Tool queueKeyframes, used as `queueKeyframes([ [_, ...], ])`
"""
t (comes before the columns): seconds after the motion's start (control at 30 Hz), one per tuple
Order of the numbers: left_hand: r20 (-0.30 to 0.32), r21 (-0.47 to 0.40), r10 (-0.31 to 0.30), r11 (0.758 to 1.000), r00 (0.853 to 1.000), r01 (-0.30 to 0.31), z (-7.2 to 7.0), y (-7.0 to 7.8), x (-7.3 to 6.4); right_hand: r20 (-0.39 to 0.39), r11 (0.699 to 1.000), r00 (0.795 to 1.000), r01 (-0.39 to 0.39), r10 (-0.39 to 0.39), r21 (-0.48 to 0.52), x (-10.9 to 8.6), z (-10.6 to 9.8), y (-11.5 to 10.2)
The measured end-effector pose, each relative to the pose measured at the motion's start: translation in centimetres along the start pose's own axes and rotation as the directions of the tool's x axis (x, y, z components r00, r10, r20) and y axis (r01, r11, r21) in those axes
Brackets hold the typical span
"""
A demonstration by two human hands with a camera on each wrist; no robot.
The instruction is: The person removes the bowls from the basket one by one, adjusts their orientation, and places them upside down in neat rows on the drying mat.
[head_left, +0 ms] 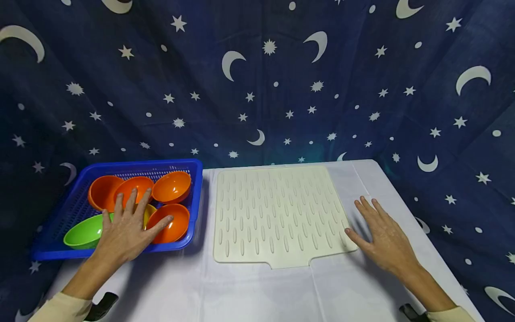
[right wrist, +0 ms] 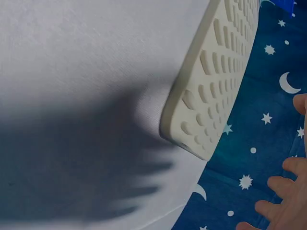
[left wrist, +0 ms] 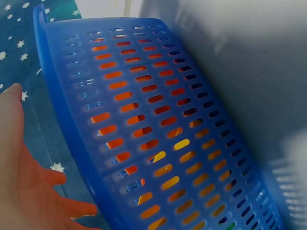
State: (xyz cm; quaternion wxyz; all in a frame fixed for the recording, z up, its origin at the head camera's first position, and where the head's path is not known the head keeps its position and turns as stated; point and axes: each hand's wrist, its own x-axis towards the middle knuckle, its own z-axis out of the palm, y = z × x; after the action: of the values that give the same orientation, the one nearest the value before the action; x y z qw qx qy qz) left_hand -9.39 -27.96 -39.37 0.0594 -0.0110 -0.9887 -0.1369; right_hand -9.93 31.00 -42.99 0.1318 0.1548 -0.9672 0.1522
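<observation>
My left hand [head_left: 126, 232] hovers over a blue slotted plastic basket [head_left: 137, 164] with its fingers spread, holding nothing. Inside the basket are several orange bowls [head_left: 172, 187], a green bowl [head_left: 84, 233] and a yellow bowl [head_left: 149, 213] mostly hidden behind the fingers. In the left wrist view, orange and yellow show through the slots of the basket wall [left wrist: 108, 91]. To the right, my right hand [head_left: 384, 241] is held above the table beside a cream ribbed draining mat [head_left: 277, 214]; its fingers are extended and nothing is in them.
A white cloth [head_left: 249, 295] covers the table, and the mat lies flat on it at the middle. The basket stands at the table's left side. Behind and around hangs a dark blue curtain [head_left: 257, 116] with moons and stars.
</observation>
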Motion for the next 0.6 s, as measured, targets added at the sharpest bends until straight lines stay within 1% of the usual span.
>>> queueKeyframes([
  [0.1,0.006,-0.030,0.001,1.000,1.000,-0.001,-0.5,-0.1,-0.2,0.028,1.000,1.000,-0.007,0.006,0.014,-0.1,0.5,-0.2],
  [0.2,0.013,-0.040,0.017,0.999,1.000,-0.016,-1.1,-0.2,-0.2,0.097,0.999,0.995,-0.019,0.015,0.039,-0.5,1.3,-0.3],
  [0.3,0.048,-0.048,0.025,0.999,0.999,-0.023,-1.3,-0.2,0.5,0.203,0.996,0.979,-0.040,0.022,0.085,-0.6,2.5,0.1],
  [0.4,0.107,-0.065,0.024,0.998,0.994,-0.017,-1.2,-0.2,1.2,0.283,0.991,0.958,-0.072,0.036,0.116,-0.8,3.5,0.8],
  [0.5,0.163,-0.079,0.017,0.997,0.987,-0.004,-0.9,0.0,1.7,0.330,0.988,0.943,-0.100,0.055,0.121,-1.0,4.1,1.3],
  [0.6,0.185,-0.073,0.009,0.997,0.983,0.004,-0.6,0.2,1.9,0.355,0.988,0.933,-0.107,0.059,0.115,-1.0,4.6,1.8],
])
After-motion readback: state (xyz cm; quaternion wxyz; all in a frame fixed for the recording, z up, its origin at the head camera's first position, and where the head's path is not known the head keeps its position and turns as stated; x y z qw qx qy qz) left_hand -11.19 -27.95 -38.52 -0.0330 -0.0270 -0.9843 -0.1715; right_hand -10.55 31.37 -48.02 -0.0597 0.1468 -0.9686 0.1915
